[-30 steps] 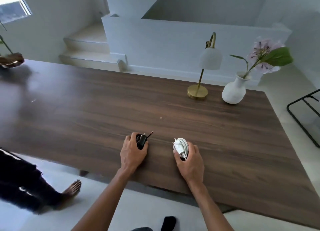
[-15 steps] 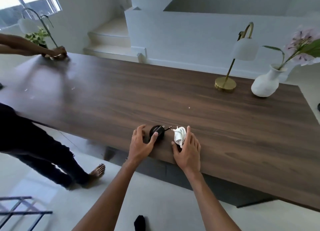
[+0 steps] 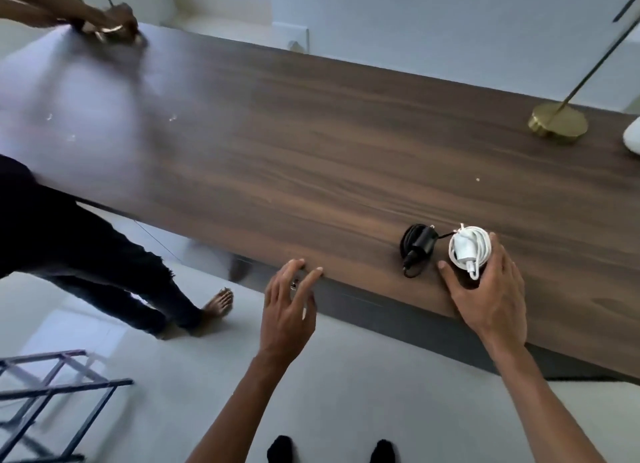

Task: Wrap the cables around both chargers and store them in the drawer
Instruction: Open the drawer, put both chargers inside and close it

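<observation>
The right hand (image 3: 491, 299) cups the white charger (image 3: 469, 249) on the desk (image 3: 311, 150). Just left of it lies the black charger (image 3: 419, 246), cable wound. The left hand (image 3: 287, 310), fingers spread, touches the desk's near edge.

L hand (image 3: 289, 312) is held out w/ fingers spread, palm down, index and middle fingertips (image 3: 316, 271) laid at a front edge; nothing is gripped. R hand (image 3: 490, 301) is cupped, thumb and fingers curled loosely round sth, palm down. Both forearms are extended up from the bottom of view, bare.
</observation>
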Available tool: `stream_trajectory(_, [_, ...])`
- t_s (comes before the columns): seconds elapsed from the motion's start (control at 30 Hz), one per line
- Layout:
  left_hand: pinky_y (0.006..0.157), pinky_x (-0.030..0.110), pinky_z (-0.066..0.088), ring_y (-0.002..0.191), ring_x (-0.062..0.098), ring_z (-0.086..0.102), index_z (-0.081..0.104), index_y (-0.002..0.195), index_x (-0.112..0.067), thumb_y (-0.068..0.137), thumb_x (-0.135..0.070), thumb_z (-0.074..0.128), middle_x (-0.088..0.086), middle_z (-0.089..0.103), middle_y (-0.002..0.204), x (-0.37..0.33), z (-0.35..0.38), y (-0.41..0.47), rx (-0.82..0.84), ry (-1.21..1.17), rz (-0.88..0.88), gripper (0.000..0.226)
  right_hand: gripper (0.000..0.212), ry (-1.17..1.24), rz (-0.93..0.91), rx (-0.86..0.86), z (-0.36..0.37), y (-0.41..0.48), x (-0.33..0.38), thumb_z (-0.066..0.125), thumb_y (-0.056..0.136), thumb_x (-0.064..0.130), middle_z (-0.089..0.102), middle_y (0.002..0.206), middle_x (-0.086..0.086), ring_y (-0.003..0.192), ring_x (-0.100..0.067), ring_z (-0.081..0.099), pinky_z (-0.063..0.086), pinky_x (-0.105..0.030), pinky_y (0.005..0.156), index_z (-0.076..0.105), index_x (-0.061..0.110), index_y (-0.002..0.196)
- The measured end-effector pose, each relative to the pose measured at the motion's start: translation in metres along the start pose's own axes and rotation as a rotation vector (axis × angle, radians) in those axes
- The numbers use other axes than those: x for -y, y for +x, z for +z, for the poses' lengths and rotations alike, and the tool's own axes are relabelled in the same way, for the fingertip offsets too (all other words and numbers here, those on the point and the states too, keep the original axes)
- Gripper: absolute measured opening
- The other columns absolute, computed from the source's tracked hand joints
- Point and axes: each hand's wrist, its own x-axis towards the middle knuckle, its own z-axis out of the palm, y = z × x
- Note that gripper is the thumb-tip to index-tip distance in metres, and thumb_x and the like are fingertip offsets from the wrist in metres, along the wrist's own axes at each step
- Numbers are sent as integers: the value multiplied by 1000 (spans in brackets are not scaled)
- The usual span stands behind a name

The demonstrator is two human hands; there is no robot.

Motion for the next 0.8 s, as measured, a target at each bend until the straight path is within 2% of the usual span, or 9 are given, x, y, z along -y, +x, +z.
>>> stream_trajectory(0.13, [113, 53, 40, 149, 32, 32, 44, 145, -19, 85, 1, 68, 12, 39, 155, 6, 11, -7, 69, -67, -6, 68, 86, -34, 21, -21, 4, 2, 0, 61, 80, 65, 53, 140, -17, 129, -37, 50, 42, -51, 109, 39, 11, 143])
stream_trajectory(0.23, [114, 58, 38, 152, 33, 25, 38, 149, -18, 84, 2, 69, 13, 32, 160, 5, 13, -5, 112, -56, 0, 75, 86, -86, 52, -52, 5, -10, 6, 58, 82, 66, 53, 138, -18, 126, -38, 50, 41, -52, 108, 40, 6, 141])
stream_trajectory(0.4, [119, 59, 31, 155, 37, 15, 24, 157, -16, 85, 4, 64, 16, 18, 166, 3, 4, -13, 208, -49, -4, 85, 86, -132, 155, -115, 26, -83, 43, 40, 93, 62, 29, 160, -19, 150, -33, 25, 19, -50, 123, 28, 1, 152])
stream_trajectory(0.5, [125, 55, 23, 157, 37, 10, 19, 160, -16, 91, -6, 62, 19, 9, 168, -1, -2, -35, 306, -34, -15, 82, 94, -1, 121, -43, 40, -132, 70, 48, 92, 59, 10, 167, -15, 155, -28, 5, 10, -44, 126, 12, 4, 157])
stream_trajectory(0.57, [127, 51, 15, 157, 35, 8, 15, 161, -18, 96, -20, 59, 18, 7, 169, 6, -1, -58, 399, -6, -13, 79, 96, 63, 72, 25, 52, -160, 88, 53, 91, 57, 3, 168, -12, 156, -22, -2, 10, -40, 126, 8, 5, 158])
stream_trajectory(0.63, [128, 50, 13, 157, 33, 8, 13, 161, -20, 99, -30, 53, 16, 7, 170, 20, 5, -77, 479, 37, -43, 75, 95, 98, 25, 105, 70, -183, 97, 52, 91, 59, 3, 168, -9, 156, -18, -1, 12, -39, 125, 9, 9, 158])
stream_trajectory(0.8, [126, 51, 20, 156, 35, 13, 14, 161, -22, 103, -34, 45, 17, 12, 169, 69, 33, -92, 609, 127, -167, 67, 94, 71, 24, 347, 136, -215, 89, 48, 89, 68, 8, 168, -4, 155, -22, 7, 20, -40, 122, 11, 18, 159])
